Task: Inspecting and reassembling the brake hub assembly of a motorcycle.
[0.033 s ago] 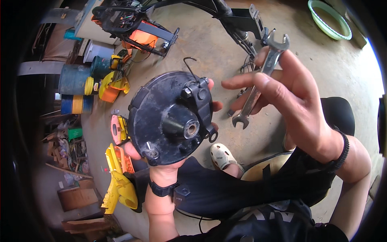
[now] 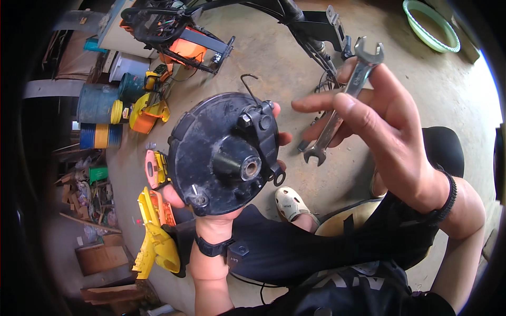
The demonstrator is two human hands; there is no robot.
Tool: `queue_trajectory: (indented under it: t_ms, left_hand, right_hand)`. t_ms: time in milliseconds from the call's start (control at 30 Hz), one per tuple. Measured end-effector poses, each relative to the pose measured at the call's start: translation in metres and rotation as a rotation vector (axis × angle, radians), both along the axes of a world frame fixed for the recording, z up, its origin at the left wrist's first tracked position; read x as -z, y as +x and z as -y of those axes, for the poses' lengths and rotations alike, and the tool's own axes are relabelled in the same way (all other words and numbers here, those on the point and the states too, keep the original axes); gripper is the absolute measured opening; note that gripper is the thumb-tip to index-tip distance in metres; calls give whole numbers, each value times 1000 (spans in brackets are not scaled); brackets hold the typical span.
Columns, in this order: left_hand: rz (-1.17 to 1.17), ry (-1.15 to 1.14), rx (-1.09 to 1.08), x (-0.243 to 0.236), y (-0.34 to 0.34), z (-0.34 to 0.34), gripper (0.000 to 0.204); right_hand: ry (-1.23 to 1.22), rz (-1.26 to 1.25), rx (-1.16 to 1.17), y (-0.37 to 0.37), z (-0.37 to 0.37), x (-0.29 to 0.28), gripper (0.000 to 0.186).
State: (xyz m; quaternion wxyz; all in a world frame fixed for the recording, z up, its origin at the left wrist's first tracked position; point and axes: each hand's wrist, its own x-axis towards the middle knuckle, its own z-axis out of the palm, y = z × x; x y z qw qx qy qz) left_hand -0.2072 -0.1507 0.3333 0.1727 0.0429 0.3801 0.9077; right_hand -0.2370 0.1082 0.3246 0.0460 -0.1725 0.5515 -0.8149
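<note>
Left head-worn fisheye, looking down: hands [image 2: 389, 124] close, floor [image 2: 240, 55] beyond.

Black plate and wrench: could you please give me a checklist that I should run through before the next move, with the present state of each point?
1. Black plate supported: ok, the left hand holds it from behind, thumb and fingertips at its edges.
2. Wrench in hand: ok, the right hand grips it between thumb and fingers.
3. Bolt uncovered: ok, its head is in plain view.
4. Wrench on the bolt: not ok, the two are apart.
5. Wrench size fits the bolt: cannot tell from here.
6. Bolt tightness: cannot tell by sight.
</note>
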Motion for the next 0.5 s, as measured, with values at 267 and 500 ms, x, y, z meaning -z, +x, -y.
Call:
queue_trajectory:
  t_ms: [267, 500]
  left_hand:
    - [26, 83, 39, 4, -3, -2, 146]
    - [66, 144, 149, 9, 6, -10, 145]
  right_hand:
    - [40, -186, 250, 0, -2, -8, 35]
    - [4, -451, 341, -3, 4, 1, 34]
